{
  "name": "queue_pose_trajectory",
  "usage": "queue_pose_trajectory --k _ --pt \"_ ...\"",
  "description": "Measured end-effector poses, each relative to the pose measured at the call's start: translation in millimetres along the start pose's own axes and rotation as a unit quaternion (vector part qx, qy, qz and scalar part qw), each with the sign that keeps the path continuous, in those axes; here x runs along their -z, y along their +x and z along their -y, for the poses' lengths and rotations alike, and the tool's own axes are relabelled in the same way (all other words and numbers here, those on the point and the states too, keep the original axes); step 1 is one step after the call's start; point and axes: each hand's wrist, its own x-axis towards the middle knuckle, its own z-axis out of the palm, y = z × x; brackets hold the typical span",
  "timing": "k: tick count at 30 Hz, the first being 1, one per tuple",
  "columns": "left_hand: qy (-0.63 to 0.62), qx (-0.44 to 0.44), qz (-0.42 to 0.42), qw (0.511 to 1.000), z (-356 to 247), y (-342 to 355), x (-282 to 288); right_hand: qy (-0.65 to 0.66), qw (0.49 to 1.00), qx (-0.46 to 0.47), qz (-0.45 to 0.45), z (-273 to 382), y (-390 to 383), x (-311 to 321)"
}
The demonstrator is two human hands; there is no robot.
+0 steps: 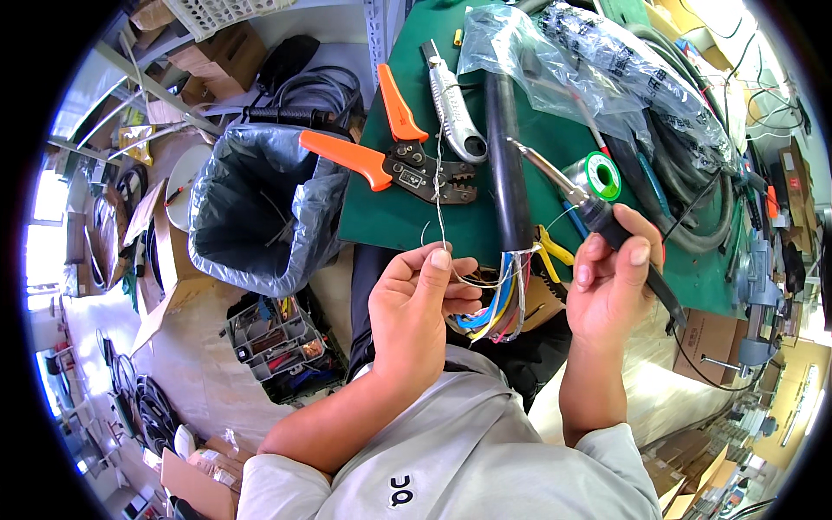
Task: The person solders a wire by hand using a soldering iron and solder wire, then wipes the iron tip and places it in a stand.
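Note:
My left hand [409,303] pinches a thin silvery wire [441,217] between thumb and forefinger. That wire runs up across the crimping pliers [425,178], which have orange handles, toward a grey utility knife [452,111]. My right hand [614,286] is wrapped round the dark handle of a soldering iron [568,185]; its tip points up and left, over a thick black cable [506,165]. Several coloured wires [492,316] fan out of the cable's near end, beside my left fingers. A green-rimmed spool of solder [604,176] stands just beyond the iron.
Yellow-handled pliers [555,249] lie by the cable end on the green tabletop [368,208]. Clear plastic bags [598,65] and coiled black cables [693,208] cover its right side. Left are a lined bin [247,208] and, lower down, a compartment toolbox [282,342].

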Motion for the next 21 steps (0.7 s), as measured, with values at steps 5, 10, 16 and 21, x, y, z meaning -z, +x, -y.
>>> queue_pose_trajectory --k 5,10,16,21 --pt "0.097 -0.023 0.039 0.994 -13 -4 -11 -0.069 0.996 0.047 -0.034 18 -1 3" --pt "0.155 -0.02 0.045 0.987 -22 -1 -5 -0.101 0.991 0.085 0.021 26 -8 9" --pt "0.085 -0.028 0.057 0.994 -15 -2 -13 -0.143 0.972 0.143 0.123 21 -17 8" --pt "0.083 -0.062 0.074 0.992 -22 -1 -31 -0.135 0.952 0.163 0.222 14 -8 3"
